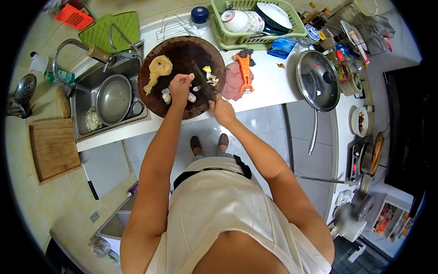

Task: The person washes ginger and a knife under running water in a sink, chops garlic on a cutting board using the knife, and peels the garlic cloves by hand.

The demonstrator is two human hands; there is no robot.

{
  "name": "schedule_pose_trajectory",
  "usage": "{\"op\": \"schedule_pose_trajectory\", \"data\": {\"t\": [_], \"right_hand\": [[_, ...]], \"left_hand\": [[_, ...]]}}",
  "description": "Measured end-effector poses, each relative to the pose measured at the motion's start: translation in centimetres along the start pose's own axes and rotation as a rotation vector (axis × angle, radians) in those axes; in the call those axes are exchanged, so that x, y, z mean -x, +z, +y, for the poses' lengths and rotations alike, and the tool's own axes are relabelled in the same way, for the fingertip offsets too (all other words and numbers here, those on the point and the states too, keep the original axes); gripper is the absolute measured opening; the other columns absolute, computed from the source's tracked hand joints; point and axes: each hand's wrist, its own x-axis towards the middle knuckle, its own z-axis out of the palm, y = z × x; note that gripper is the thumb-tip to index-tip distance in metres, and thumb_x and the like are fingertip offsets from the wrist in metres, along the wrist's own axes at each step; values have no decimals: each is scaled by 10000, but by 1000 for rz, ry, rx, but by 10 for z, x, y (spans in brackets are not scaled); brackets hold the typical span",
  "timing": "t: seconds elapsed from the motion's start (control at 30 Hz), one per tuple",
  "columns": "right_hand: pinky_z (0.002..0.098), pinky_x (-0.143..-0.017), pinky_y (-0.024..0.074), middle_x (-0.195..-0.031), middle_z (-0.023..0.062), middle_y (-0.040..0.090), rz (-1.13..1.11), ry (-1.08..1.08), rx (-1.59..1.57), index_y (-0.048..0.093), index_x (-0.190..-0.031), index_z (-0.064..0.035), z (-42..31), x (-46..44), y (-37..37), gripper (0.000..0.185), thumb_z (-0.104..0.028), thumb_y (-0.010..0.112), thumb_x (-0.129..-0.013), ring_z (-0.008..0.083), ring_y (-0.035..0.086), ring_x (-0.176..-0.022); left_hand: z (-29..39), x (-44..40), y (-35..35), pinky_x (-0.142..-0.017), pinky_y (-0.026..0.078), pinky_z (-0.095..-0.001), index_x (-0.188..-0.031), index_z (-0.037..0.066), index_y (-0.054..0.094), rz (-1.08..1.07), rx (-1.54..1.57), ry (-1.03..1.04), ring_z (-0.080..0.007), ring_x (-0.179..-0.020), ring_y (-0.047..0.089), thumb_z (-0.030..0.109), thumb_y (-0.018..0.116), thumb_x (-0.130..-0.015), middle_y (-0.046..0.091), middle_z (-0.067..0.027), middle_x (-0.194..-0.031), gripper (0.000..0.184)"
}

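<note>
On the dark round chopping board (153,98), my right hand (222,111) is closed around the near end of a dark-bladed knife (200,78). Its blade points away from me. Left of the blade, my left hand (180,89) pinches a small pale piece that looks like a garlic clove (191,76), held just above the board. White garlic cloves (167,97) lie by my left wrist, and another clove (191,97) is between my hands. Pale peel scraps (212,80) and a small yellow piece (207,69) sit right of the blade. A tan, irregular spongy-looking piece (159,68) rests at the board's left.
A sink (77,125) with a metal basin (114,98) is at the left. Right of the board are a pink cloth (232,82), an orange-handled tool (245,73) and a lidded pan (318,82). Behind stands a green dish rack (237,45). The counter's front edge (269,106) runs near my hands.
</note>
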Motion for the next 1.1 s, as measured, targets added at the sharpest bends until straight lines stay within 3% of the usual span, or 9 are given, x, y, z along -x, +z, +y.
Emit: {"op": "schedule_pose_trajectory", "data": {"t": [0.1,0.27,0.37,0.47,0.7,0.87,0.97,1.0,1.1], "right_hand": [[524,-617,506,-735,246,642,69,-12,101,480,-991,1,2,3,-17,297,-286,528,-926,430,638,-675],[497,-591,516,-750,220,655,108,-94,258,485,-993,-23,3,3,-32,274,-275,554,-910,400,646,-651],[486,-576,520,-771,212,657,167,-151,295,483,-999,-28,2,7,-31,268,-264,566,-901,392,646,-640],[480,-558,521,-787,206,646,124,-147,332,475,-1015,-23,7,8,-28,274,-250,574,-895,387,642,-631],[457,-524,519,-788,183,626,212,-224,340,470,-1086,-26,8,13,-33,306,-237,576,-891,372,639,-629],[460,-528,517,-806,173,626,204,-215,365,468,-993,-42,-4,18,-34,247,-240,576,-892,374,634,-627],[471,-548,512,-822,180,627,176,-173,363,469,-975,-45,4,17,-31,239,-241,579,-893,382,630,-635],[474,-556,510,-826,183,627,172,-149,358,470,-973,-46,2,14,-35,238,-241,580,-893,385,629,-637],[482,-579,502,-827,197,630,266,-155,305,474,-973,-49,-6,13,-50,232,-242,579,-899,393,628,-659]], "left_hand": [[-1,-3,-11,-594,475,-291,-820,20,680,-42,-212,135,-128,-642,616,151,769,-767,666,-71,-715,167],[-30,-4,-16,-617,492,-357,-772,19,640,-103,-508,371,-255,-658,624,100,730,-760,628,-117,-716,121],[-30,-1,-23,-633,490,-355,-787,18,635,-155,-550,391,-250,-680,620,97,721,-764,626,-115,-749,119],[-21,10,-38,-676,484,-398,-807,22,609,-190,-410,369,-302,-751,606,80,676,-781,610,-123,-811,92],[-28,55,-61,-674,496,-341,-1030,31,592,-177,-368,316,-232,-737,593,89,712,-756,594,-117,-919,305],[-28,60,-41,-690,505,-335,-981,34,563,-189,-351,399,-224,-754,593,-4,702,-745,561,-92,-943,276],[-30,63,-36,-683,504,-329,-972,31,560,-140,-303,378,-223,-752,596,-1,705,-740,553,-97,-948,275],[-24,64,-38,-747,499,-343,-977,25,567,-172,-308,268,-256,-843,603,5,699,-739,559,-115,-976,273],[-17,65,-37,-832,476,-377,-992,14,574,-27,-403,517,-311,-957,580,33,690,-747,573,-136,-1043,271]]}}
